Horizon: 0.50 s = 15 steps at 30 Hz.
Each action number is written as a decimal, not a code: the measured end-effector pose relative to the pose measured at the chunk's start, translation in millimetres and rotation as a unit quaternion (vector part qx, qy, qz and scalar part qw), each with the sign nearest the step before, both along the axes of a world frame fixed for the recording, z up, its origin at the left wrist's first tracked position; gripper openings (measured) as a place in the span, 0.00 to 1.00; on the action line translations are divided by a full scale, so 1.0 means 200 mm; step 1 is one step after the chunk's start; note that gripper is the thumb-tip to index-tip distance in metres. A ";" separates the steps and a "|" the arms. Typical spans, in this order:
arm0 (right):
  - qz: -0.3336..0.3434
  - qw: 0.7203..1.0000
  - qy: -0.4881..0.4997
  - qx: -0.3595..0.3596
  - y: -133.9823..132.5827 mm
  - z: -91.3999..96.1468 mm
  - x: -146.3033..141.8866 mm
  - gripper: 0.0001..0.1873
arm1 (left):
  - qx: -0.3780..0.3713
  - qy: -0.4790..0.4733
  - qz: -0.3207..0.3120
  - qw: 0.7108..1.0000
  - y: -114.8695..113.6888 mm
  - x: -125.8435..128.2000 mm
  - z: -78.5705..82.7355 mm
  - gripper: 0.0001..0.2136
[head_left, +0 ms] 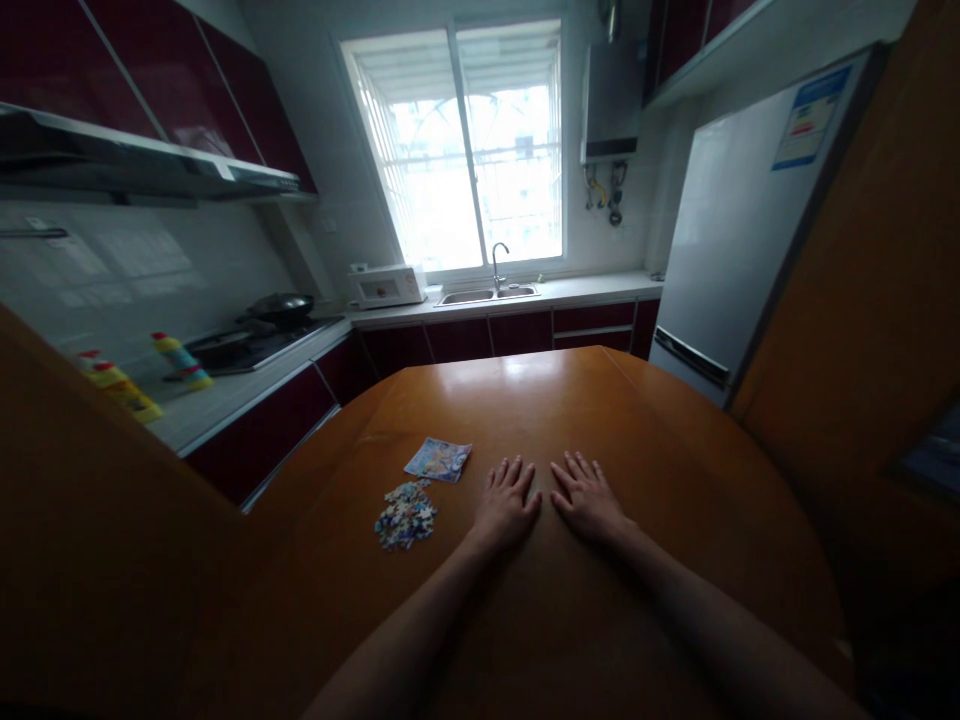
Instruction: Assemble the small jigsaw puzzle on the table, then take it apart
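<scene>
Both of my hands lie flat, palms down, on a wooden table (525, 400). My left hand (506, 500) and my right hand (585, 495) rest side by side with fingers stretched out, holding nothing. To the left of my left hand lies a loose pile of small jigsaw puzzle pieces (406, 512). Just beyond the pile sits a small printed picture card (439, 459), flat on the table. Neither hand touches the pieces or the card.
A kitchen counter runs along the left and back walls with yellow bottles (124, 390), a stove with a pan (281, 308), a microwave (386, 286) and a sink (487, 294) under the window. A white fridge (739, 230) stands at the right.
</scene>
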State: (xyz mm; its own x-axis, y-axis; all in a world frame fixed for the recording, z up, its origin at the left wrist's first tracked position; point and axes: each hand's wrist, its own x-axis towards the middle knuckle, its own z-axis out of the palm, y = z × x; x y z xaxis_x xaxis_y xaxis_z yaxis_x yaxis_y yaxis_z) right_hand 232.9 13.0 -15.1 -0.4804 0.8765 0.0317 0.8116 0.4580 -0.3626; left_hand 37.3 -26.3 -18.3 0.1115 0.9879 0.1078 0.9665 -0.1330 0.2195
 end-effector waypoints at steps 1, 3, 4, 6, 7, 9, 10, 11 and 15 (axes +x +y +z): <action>0.000 1.000 0.000 0.001 0.00 0.00 0.00 0.34 | 0.001 -0.002 -0.001 1.000 0.00 0.00 0.00 0.28; 0.001 1.000 -0.001 0.002 0.00 0.00 0.00 0.34 | 0.003 -0.006 -0.001 1.000 -0.01 0.00 0.01 0.27; 0.001 1.000 -0.001 0.003 0.00 0.00 0.00 0.34 | 0.004 -0.010 0.000 1.000 -0.01 0.00 0.01 0.27; 0.001 1.000 -0.002 0.004 0.00 -0.01 0.01 0.34 | 0.006 -0.019 0.000 1.000 -0.01 0.00 0.01 0.27; 0.001 1.000 -0.002 0.004 0.01 -0.01 0.01 0.34 | 0.008 -0.024 -0.001 1.000 -0.01 0.00 0.00 0.27; 0.000 1.000 -0.003 0.003 0.01 -0.01 0.01 0.34 | 0.011 -0.036 -0.003 0.999 -0.02 -0.01 0.00 0.26; -0.001 1.000 -0.004 0.003 0.01 -0.01 0.01 0.34 | 0.013 -0.043 -0.004 0.999 -0.03 -0.01 0.00 0.26; -0.001 1.000 -0.004 0.004 0.01 -0.02 0.01 0.34 | 0.016 -0.050 -0.005 0.999 -0.03 -0.01 0.00 0.26; 0.000 1.000 -0.002 0.011 0.01 -0.03 0.01 0.33 | 0.034 -0.088 -0.015 0.995 -0.03 -0.01 0.00 0.24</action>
State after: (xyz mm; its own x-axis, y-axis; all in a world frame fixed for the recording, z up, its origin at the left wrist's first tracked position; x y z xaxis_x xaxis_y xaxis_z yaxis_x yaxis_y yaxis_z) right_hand 234.5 14.7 -21.3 -0.4799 0.8759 0.0499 0.8132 0.4654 -0.3495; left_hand 35.8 -32.3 -17.5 0.1144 0.9743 0.1939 0.9091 -0.1813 0.3750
